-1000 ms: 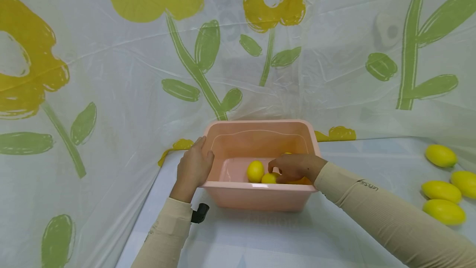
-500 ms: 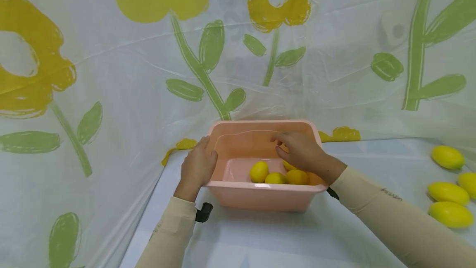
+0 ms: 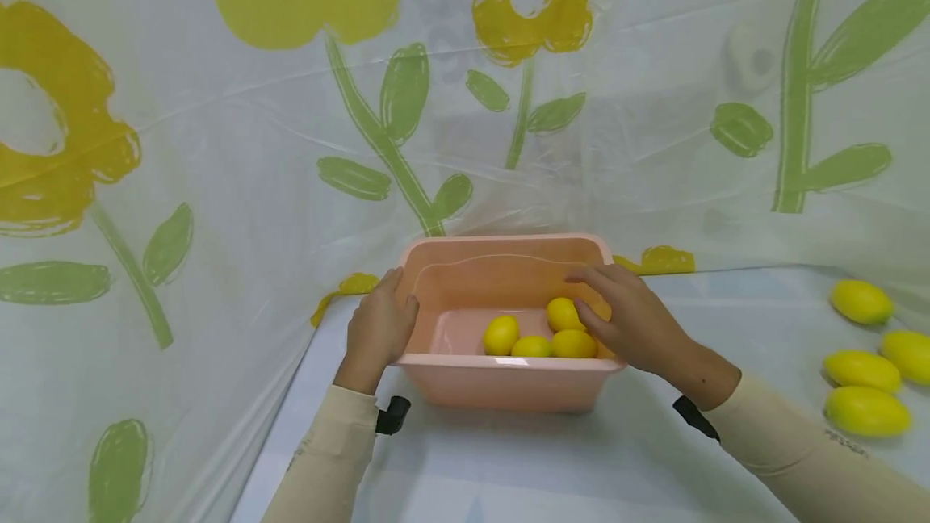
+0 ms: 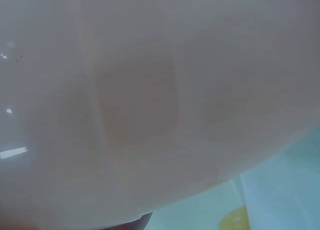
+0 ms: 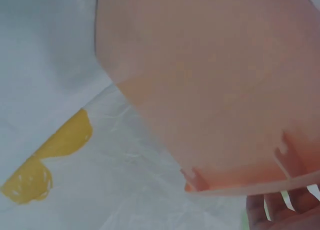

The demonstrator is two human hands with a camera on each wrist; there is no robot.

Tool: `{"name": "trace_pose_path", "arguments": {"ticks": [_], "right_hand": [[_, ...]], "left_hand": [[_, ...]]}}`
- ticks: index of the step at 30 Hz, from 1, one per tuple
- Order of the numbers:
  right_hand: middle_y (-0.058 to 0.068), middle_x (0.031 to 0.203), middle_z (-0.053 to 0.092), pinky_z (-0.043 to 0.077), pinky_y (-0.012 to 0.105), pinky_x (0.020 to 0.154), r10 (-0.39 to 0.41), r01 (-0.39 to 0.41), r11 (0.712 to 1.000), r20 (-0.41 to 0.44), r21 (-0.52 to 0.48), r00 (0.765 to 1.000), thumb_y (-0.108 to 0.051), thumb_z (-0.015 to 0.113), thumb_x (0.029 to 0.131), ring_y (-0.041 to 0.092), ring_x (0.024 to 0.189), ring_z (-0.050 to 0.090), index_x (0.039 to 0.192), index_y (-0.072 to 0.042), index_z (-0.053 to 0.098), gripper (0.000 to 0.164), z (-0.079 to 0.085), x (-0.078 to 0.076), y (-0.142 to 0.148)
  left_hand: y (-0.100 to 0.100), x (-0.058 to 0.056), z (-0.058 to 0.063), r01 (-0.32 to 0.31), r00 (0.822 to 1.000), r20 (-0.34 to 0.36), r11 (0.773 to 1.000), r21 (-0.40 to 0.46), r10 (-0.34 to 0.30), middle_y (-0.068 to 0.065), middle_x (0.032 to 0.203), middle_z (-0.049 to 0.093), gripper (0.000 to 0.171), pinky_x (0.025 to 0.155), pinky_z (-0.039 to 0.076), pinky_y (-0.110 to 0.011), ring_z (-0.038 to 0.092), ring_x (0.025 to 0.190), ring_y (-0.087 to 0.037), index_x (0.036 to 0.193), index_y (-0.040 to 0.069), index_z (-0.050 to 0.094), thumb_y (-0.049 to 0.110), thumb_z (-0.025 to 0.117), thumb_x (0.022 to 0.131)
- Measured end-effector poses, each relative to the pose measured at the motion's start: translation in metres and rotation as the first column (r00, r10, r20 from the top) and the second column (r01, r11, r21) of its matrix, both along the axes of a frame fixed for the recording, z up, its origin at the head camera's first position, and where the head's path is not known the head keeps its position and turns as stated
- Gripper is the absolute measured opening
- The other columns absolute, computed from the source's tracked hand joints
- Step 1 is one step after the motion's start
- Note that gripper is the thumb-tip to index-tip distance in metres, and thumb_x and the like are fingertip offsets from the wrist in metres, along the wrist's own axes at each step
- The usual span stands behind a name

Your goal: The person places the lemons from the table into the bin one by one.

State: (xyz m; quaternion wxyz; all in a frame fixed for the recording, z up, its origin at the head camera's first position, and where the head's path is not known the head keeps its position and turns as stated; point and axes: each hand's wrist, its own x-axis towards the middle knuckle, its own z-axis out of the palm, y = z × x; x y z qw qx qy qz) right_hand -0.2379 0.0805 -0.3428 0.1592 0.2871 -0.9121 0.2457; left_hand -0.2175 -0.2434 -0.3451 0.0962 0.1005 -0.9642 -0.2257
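A pink plastic basin (image 3: 508,387) stands on the table with several yellow lemons (image 3: 501,336) inside, most of them toward its right half. At its left rim, my left hand (image 3: 379,331) holds on, thumb on the inner side and fingers along the outside. My right hand (image 3: 639,321) is over the right rim, its fingers spread and loosely bent above the lemons, gripping nothing. The left wrist view is filled by the basin's outer wall (image 4: 150,99). In the right wrist view, fingertips (image 5: 257,210) show past the rim below the basin's outer side (image 5: 200,89).
Several more lemons (image 3: 865,412) lie on the white tabletop (image 3: 508,466) at the far right. Behind the basin hangs a pale curtain (image 3: 240,144) printed with yellow flowers and green leaves, close to its back rim.
My right hand has lifted from among the lemons inside the basin and drawn back rightward to the right rim, uncovering the lemons. My left hand stays at the left rim.
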Motion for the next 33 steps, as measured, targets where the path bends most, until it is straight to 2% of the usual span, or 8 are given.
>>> {"name": "trace_pose_path", "arguments": {"ticks": [9,16,21,26,30,33], "right_hand": [[0.002,0.115,0.058,0.048,0.043,0.087,-0.026,0.021,0.998,-0.063,-0.066,0.998,-0.018,0.065,0.082,0.018,0.108,0.050,0.115,-0.017,0.060,0.033,-0.010,0.020,0.027],[0.004,0.118,0.057,0.047,0.052,0.086,-0.097,0.095,0.991,-0.017,-0.090,0.995,-0.017,0.065,0.084,0.024,0.111,0.048,0.117,-0.017,0.059,0.034,-0.018,0.037,0.052],[0.005,0.118,0.057,0.045,0.053,0.085,-0.161,0.157,0.983,-0.030,-0.091,0.987,-0.014,0.065,0.082,0.025,0.111,0.048,0.117,-0.017,0.059,0.036,-0.024,0.047,0.075],[0.009,0.118,0.057,0.040,0.052,0.084,-0.219,0.214,0.972,-0.041,-0.101,0.975,-0.011,0.065,0.081,0.029,0.110,0.046,0.116,-0.014,0.059,0.036,-0.033,0.050,0.102],[0.017,0.121,0.054,0.035,0.054,0.083,-0.270,0.270,0.959,0.010,-0.087,0.963,-0.013,0.062,0.084,0.037,0.108,0.042,0.118,-0.011,0.058,0.034,-0.041,0.051,0.126],[0.022,0.123,0.051,0.032,0.059,0.084,-0.325,0.329,0.942,0.060,-0.064,0.944,-0.016,0.059,0.086,0.042,0.109,0.039,0.120,-0.009,0.056,0.034,-0.045,0.049,0.142]], "left_hand": [[-0.003,0.002,-0.002,-0.009,1.000,-0.001,1.000,0.009,0.009,-0.006,0.146,0.038,0.057,0.085,0.046,-0.055,0.053,0.115,-0.037,0.143,0.016,0.034,0.035,0.043,0.090],[-0.001,0.001,-0.001,-0.006,1.000,-0.001,1.000,0.020,0.006,-0.007,0.146,0.038,0.057,0.085,0.046,-0.054,0.054,0.114,-0.037,0.143,0.016,0.034,0.036,0.044,0.090],[0.000,0.000,-0.001,0.013,1.000,-0.003,0.999,0.035,-0.013,-0.007,0.145,0.039,0.057,0.088,0.044,-0.055,0.052,0.117,-0.036,0.143,0.016,0.033,0.036,0.044,0.091],[0.001,0.000,0.001,0.010,1.000,-0.010,0.999,0.033,-0.010,-0.006,0.145,0.040,0.057,0.087,0.044,-0.055,0.052,0.116,-0.037,0.143,0.017,0.034,0.037,0.043,0.090],[0.000,0.001,0.000,0.006,1.000,0.002,0.999,0.034,-0.006,-0.006,0.145,0.039,0.056,0.087,0.044,-0.055,0.053,0.116,-0.037,0.143,0.017,0.034,0.036,0.042,0.091],[-0.001,0.002,0.000,0.008,1.000,-0.006,1.000,0.029,-0.008,-0.007,0.145,0.039,0.057,0.086,0.045,-0.055,0.053,0.115,-0.037,0.143,0.016,0.034,0.036,0.042,0.091]]}}
